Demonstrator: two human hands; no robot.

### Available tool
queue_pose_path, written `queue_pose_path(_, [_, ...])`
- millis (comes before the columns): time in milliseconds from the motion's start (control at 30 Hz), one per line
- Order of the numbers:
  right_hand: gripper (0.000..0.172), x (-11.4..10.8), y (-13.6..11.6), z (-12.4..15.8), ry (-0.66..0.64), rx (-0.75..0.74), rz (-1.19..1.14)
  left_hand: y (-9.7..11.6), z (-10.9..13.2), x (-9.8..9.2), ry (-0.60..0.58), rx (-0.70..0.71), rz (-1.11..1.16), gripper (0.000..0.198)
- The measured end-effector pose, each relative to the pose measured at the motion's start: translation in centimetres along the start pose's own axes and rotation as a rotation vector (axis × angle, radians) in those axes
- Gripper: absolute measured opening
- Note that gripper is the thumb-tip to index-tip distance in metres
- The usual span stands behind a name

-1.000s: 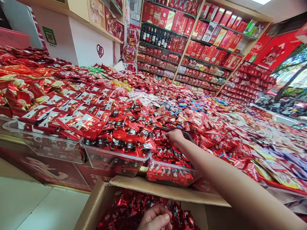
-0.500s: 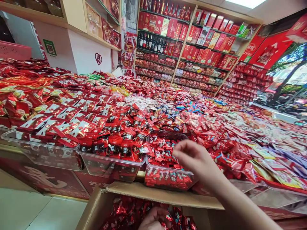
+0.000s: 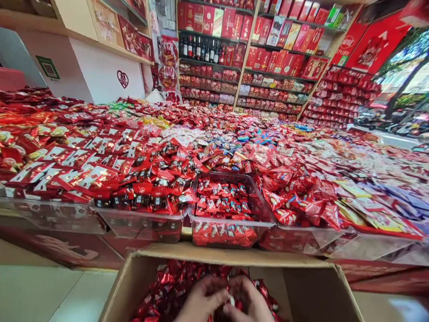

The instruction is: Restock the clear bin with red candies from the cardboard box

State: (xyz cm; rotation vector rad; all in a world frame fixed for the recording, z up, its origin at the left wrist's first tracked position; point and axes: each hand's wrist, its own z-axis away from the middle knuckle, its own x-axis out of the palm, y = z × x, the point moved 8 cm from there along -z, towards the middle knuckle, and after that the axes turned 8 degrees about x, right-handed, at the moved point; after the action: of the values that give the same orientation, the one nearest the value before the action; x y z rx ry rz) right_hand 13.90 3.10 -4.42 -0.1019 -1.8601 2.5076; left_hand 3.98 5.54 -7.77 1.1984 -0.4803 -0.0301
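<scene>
Spread across the middle of the scene, from left to right: a long red-fronted counter, heaped with small wrapped packets, mostly red, with patches of white, blue, yellow and purple. Rising beyond it on the far side: tall pale-wood shelving, packed in rows. To the far right, beside the shelving: a broad red printed panel. On the near side, just in front of the counter: an open brown cardboard box.

Ranged along the counter's near edge, just beyond the cardboard box: a clear rectangular plastic tray, filled to below its rim. Directly left of it: another clear plastic tray, piled above its rim with red-and-black packets. High on the shelving: upright red gift boxes, with dark glass bottles below.

Down inside the cardboard box, close together: a bare left hand and a bare right hand, turned towards each other. Fingers of both curled inward, partly hidden; cannot tell a firm grasp from a loose curl.

Beneath and around the hands, in the box: shiny red-foil sweets. In the middle tray: small red-wrapped sweets. Between the thumbs: a tiny pale spot, too blurred to name.
</scene>
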Motion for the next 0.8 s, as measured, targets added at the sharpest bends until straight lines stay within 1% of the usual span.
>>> queue_pose_path(33, [0.028, -0.2, -0.4, 0.1, -0.002, -0.006, -0.047, 0.4, 0.3, 0.2, 0.008, -0.034, -0.033, 0.038])
queue_pose_path(100, [0.03, -0.5, -0.7, 0.3, -0.011, 0.038, -0.146, 1.2, 0.8, 0.5, 0.019, -0.096, -0.087, 0.033])
queue_pose_path(133, [0.031, -0.6, -0.7, 0.4, -0.018, 0.077, -0.198, 1.4, 1.0, 0.7, 0.008, -0.122, -0.08, 0.03])
queue_pose_path(200, [0.032, -0.8, -0.4, 0.6, -0.011, 0.146, -0.289, 2.0, 1.1, 0.9, 0.022, -0.129, -0.045, 0.024])
queue_pose_path(333, [0.027, -1.0, 0.0, 0.9, 0.052, 0.211, -0.392, 2.0, 1.3, 1.0, 0.03, -0.163, 0.064, 0.02])
queue_pose_path(467, [0.027, -0.9, 0.3, 0.9, 0.055, 0.239, -0.449, 2.0, 1.5, 1.0, 0.046, -0.181, 0.102, 0.022])
queue_pose_path(567, [0.028, -1.1, 0.7, 0.8, 0.079, 0.261, -0.416, 1.9, 1.5, 0.9, 0.061, -0.187, 0.091, 0.022])
queue_pose_path(667, [0.028, -1.2, 1.2, 0.6, 0.102, 0.261, -0.309, 2.0, 1.4, 0.7, 0.068, -0.163, 0.016, 0.023])
queue_pose_path(800, [0.03, -0.8, 1.4, 0.4, 0.087, 0.219, -0.169, 2.7, 0.9, 0.7, 0.045, -0.045, -0.043, 0.021])
